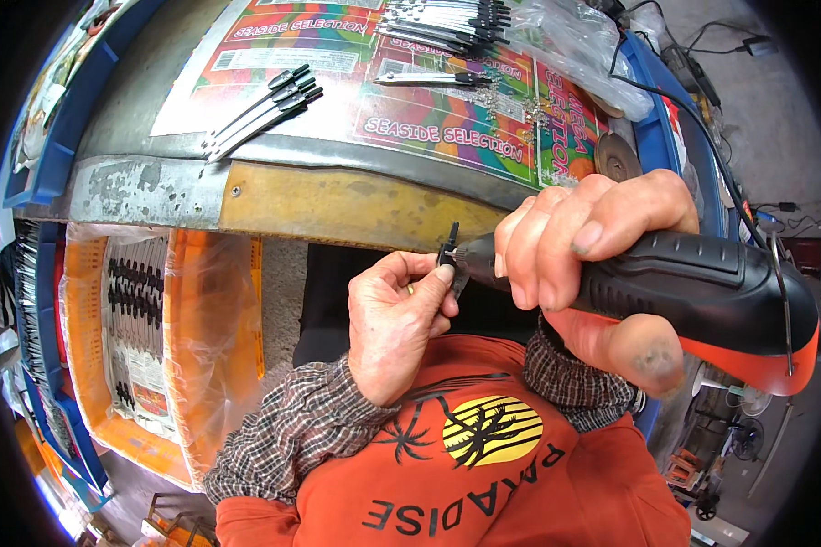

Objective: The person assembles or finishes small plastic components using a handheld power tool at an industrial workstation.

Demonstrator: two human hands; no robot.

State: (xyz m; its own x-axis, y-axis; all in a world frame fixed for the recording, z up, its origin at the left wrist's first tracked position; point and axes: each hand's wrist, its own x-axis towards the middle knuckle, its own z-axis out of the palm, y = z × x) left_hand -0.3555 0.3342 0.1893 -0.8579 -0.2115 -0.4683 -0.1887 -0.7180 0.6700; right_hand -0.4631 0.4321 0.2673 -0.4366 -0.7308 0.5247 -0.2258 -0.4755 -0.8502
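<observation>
My left hand (397, 314) pinches a drawing compass (451, 239) between thumb and fingers, just off the table's front edge. Its black head shows above the fingertips; most of the rest is hidden. In my right hand (602, 232) is a black and orange electric screwdriver (675, 273), pointing left. The driver's tip meets the compass head at my left fingertips. On the table lie a few similar compasses (269, 114) with black heads and pale legs, a single compass (433, 80), and a larger pile (447, 23) at the back. Small metal screws (515, 114) are scattered beside them.
An orange crate (187, 365) lined with clear plastic holds rows of compasses at left. Blue bins (68, 118) stand along the far left. A clear plastic bag (575, 46) and a round metal disc (617, 157) lie at right. A black cable (702, 128) runs past the right side.
</observation>
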